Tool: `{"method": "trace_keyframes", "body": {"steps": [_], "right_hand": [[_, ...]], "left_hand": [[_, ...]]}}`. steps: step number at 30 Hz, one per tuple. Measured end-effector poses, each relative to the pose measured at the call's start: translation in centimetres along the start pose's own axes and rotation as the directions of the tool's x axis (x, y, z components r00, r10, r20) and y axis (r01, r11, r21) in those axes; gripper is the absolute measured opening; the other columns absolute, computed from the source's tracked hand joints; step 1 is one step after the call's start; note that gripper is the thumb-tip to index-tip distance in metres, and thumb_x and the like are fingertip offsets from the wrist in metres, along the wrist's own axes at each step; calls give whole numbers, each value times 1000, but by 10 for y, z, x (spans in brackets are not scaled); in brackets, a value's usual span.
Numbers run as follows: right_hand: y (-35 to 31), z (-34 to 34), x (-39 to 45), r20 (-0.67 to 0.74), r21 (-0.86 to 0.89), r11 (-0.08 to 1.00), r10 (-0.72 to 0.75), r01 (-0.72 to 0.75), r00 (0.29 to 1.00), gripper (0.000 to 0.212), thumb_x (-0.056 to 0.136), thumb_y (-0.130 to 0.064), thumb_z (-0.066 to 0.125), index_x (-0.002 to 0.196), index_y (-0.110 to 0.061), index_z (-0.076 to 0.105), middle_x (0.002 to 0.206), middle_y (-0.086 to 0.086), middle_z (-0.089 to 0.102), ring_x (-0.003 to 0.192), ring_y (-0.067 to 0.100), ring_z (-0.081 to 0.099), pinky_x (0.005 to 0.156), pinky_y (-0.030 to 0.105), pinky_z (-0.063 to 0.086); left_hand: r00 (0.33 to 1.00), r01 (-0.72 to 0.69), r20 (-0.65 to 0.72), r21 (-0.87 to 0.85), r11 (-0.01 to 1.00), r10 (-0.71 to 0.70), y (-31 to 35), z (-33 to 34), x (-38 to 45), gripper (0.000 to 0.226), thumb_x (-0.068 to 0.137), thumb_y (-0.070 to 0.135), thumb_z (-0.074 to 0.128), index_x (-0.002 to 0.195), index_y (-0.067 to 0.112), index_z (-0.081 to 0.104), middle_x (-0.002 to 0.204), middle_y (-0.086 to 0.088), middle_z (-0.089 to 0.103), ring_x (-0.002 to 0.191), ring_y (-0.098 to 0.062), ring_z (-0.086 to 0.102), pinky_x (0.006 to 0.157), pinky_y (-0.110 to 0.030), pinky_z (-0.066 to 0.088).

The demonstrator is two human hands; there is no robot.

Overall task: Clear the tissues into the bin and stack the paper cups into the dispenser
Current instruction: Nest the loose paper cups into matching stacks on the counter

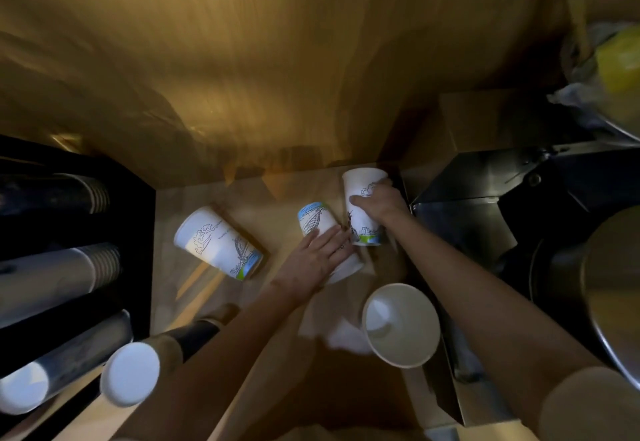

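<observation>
Several white paper cups with blue and green prints lie on the wooden counter. My right hand grips one cup lying near the back right. My left hand rests over a second lying cup in the middle. A third cup lies on its side to the left, untouched. A fourth cup stands upright near me with its mouth open. White tissue lies crumpled under my left forearm, beside that cup. The black cup dispenser at the left holds stacked cups in tubes.
A dark metal appliance stands right of the counter. A bin with a plastic liner and something yellow sits at the top right. A round metal rim fills the right edge. A wooden wall rises behind.
</observation>
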State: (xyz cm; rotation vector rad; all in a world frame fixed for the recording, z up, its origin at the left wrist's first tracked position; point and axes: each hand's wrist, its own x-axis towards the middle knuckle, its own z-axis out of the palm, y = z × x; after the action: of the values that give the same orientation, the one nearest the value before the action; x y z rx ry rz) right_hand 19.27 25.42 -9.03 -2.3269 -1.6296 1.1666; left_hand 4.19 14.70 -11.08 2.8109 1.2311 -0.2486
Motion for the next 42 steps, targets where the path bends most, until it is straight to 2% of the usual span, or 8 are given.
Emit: {"method": "trace_keyframes", "body": {"steps": [7,13,18,23,26,30,34,42], "right_hand": [[-6,-11,-23,-110,49,992,-108,113,988,67,74,-37,73,122,0,43,127,21,55,116,37,54,91,39,46],[-28,-27,-58,-279,316,889,-246,331,928,74,69,-32,78,126,-7,40,125,16,60,110,31,59,88,37,48],[-38,-41,-102,-336,408,747,-412,525,847,88,63,-27,82,136,-19,33,134,4,52,110,10,49,97,32,46],[-34,-33,-148,-284,523,626,-512,579,810,85,64,-13,82,134,-18,34,113,-23,50,96,-17,53,82,8,46],[-24,-19,-164,-237,546,597,-562,588,792,90,63,-2,81,135,-18,31,111,-26,46,95,-23,51,84,6,46],[-13,2,-175,-177,413,663,-615,625,769,105,60,-8,84,142,-21,20,114,-31,39,96,-29,45,82,0,42],[-7,14,-178,-90,237,724,-648,648,757,109,60,-23,84,143,-30,14,122,-14,47,113,9,53,99,31,46],[1,26,-164,62,-306,656,-709,690,702,91,63,-49,74,137,-21,30,132,7,52,123,27,43,105,35,30]], "left_hand": [[971,126,-138,-394,910,-194,5,-7,-13,78,61,14,78,131,11,42,137,-16,51,129,-33,45,100,-51,45],[802,276,-94,-818,505,-591,13,-34,-38,88,57,39,82,131,21,37,132,-2,50,115,-19,52,84,-24,41],[652,339,54,-913,228,-756,15,-24,-64,97,41,57,76,127,27,40,125,4,55,112,-16,53,87,-34,49],[591,335,97,-933,134,-801,25,-11,-85,92,38,58,70,118,20,45,109,6,54,103,-16,54,81,-31,49],[578,306,93,-946,110,-810,33,-8,-91,77,39,53,71,108,34,41,103,8,57,94,-10,55,72,-12,43],[566,317,108,-944,95,-817,39,-8,-91,75,44,40,78,109,30,43,105,5,60,95,-10,55,71,-10,39],[565,368,130,-923,107,-815,37,-6,-91,83,50,30,86,120,15,45,118,-6,62,106,-22,58,82,-26,42],[529,414,195,-909,50,-826,36,-10,-88,84,55,21,85,127,16,42,123,-8,60,112,-27,56,81,-25,39]]}}
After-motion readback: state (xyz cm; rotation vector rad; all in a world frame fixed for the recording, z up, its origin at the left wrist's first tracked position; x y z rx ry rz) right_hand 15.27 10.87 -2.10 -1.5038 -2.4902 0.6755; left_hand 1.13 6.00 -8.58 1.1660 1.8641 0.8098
